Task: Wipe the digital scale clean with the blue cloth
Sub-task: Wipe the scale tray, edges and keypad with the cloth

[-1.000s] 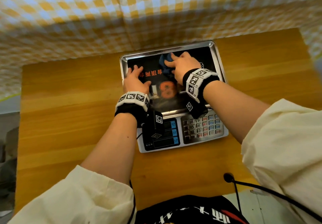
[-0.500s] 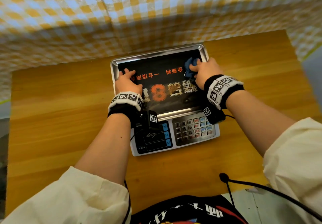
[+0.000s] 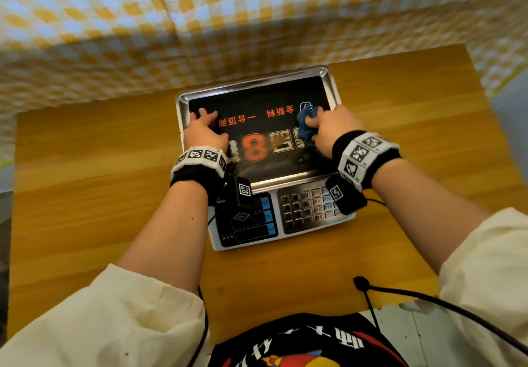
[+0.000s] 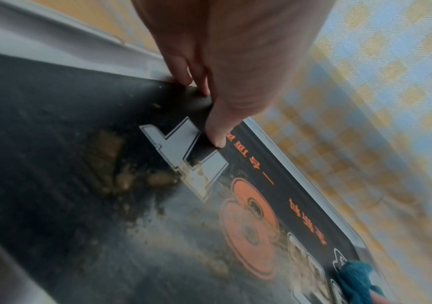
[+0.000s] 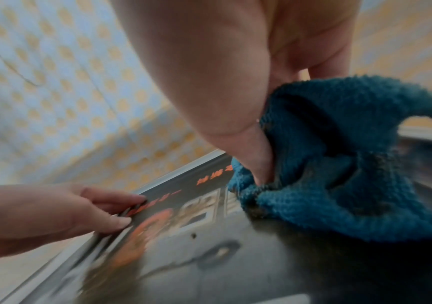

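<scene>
- Digital scale (image 3: 311, 218) sits on a wooden table (image 3: 85, 195), keypad end toward the person, weighing pan (image 3: 333, 86) at the far end.
- Blue cloth (image 3: 305, 126) lies bunched on the right part of the pan, under and in front of the right hand (image 3: 334, 129); cloth touches the pan surface.
- Right hand: fingers curled into the cloth, thumb pressed into its folds (right wrist view (image 5: 339, 164)).
- Left hand (image 3: 203, 135) at the pan's left edge, fingers spread and fairly straight, tips pressing on the dark surface; it holds nothing.
- Writing: pan carries a black printed sheet with orange Chinese characters and a large orange "8", upside down from the head view; characters too small or blurred to read with confidence. Keypad shows digits 7, 8, 9 among others.
- Materials: pan is shiny metal with a raised rim and rounded corners; cloth is fuzzy terry-like knit; brownish crumbly smears (image 4: 121, 179) on the sheet near the left hand.
- Yellow-and-white checked fabric (image 3: 143, 24) hangs behind the table.
</scene>
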